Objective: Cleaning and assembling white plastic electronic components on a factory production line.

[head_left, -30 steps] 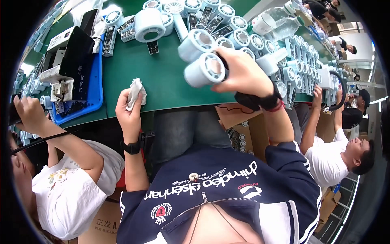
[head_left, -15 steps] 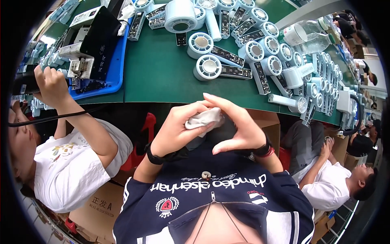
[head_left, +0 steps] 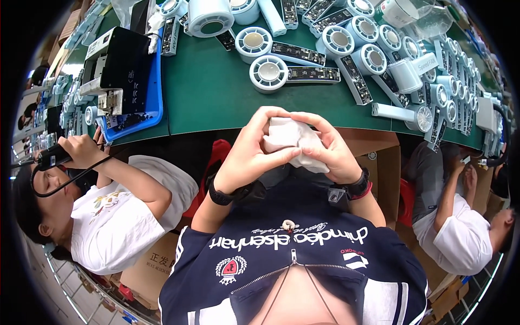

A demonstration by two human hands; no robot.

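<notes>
A crumpled white cloth or tissue [head_left: 292, 138] is held between my two hands, in front of my chest and just off the table's near edge. My left hand [head_left: 254, 149] grips its left side, thumb lying across the front. From the other side my right hand [head_left: 334, 153] closes on it, with the fingertips of both hands meeting over the top. Whether anything is wrapped inside cannot be seen. Nearest to my hands on the table is a light blue handheld fan [head_left: 269, 74], its round head toward me and its handle showing an exposed circuit board.
Many light blue fan parts crowd the green table [head_left: 211, 103] toward the far right. A blue tray [head_left: 154, 105] holds a black machine [head_left: 122, 65] at left. Clear plastic bottles [head_left: 420, 19] stand at the back. Co-workers sit on both sides; the left one holds a black tool [head_left: 53, 158].
My right hand, open and apart before, has closed on the white cloth beside my left hand. The cloth looks more spread out. The view has shifted, and the left co-worker's hand is lower.
</notes>
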